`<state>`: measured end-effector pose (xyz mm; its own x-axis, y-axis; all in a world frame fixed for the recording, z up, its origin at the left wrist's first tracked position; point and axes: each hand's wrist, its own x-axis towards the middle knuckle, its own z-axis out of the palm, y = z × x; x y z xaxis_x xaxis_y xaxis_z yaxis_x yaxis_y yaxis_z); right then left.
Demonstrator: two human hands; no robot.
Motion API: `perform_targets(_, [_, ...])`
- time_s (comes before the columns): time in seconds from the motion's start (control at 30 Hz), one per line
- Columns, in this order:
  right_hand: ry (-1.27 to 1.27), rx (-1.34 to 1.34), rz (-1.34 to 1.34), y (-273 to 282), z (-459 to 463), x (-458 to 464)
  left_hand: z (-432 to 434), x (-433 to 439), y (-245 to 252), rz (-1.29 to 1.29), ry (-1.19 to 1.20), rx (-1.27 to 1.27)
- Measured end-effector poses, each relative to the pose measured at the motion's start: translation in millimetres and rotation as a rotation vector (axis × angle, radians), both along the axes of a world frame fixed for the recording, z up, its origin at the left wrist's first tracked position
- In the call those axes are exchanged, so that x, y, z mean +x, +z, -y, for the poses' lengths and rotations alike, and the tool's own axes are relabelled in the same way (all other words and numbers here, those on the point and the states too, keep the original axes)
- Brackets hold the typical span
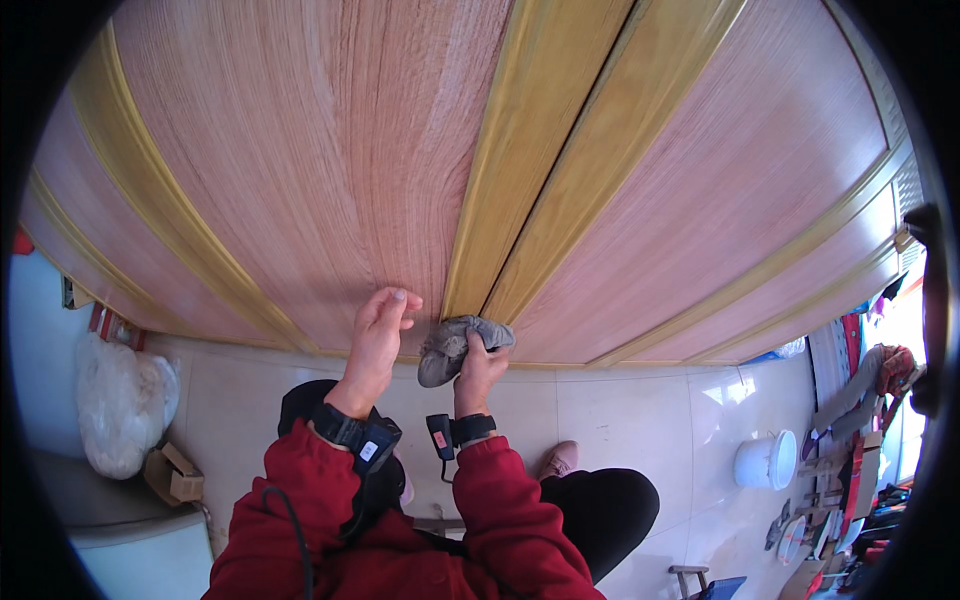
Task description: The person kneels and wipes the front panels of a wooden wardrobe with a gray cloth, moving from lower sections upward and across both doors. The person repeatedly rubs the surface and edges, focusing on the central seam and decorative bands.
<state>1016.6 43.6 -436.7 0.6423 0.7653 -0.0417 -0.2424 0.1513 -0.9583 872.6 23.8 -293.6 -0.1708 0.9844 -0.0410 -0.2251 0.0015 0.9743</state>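
Observation:
My right hand grips a bunched grey cloth. The cloth lies against the lower part of a wooden wardrobe, where two yellow door frames meet at a narrow dark gap. Left of the cloth, my left hand is raised, holding nothing, with its fingers loosely curled and somewhat apart. Behind it is a pinkish wood-grain door panel; whether the fingertips touch the panel I cannot tell. Each wrist wears a black strap with a small device.
Pale floor tiles run below the wardrobe. A white bucket stands at right, with a low stool nearer me. At left are a clear plastic bag with contents I cannot make out and a cardboard box. Piled goods line the far right.

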Motion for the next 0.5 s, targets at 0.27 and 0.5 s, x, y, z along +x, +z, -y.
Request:
perform_targets(0.27, [-0.075, -0.379, -0.165, -48.1, 10.6, 13.2, -2.9, -0.4, 1.7, -0.033, -0.012, 0.011])
perform_targets(0.5, [0.005, 0.246, 0.116, 100.8, 24.1, 27.3, 0.2, -1.2, 3.4, -0.037, -0.019, 0.038])
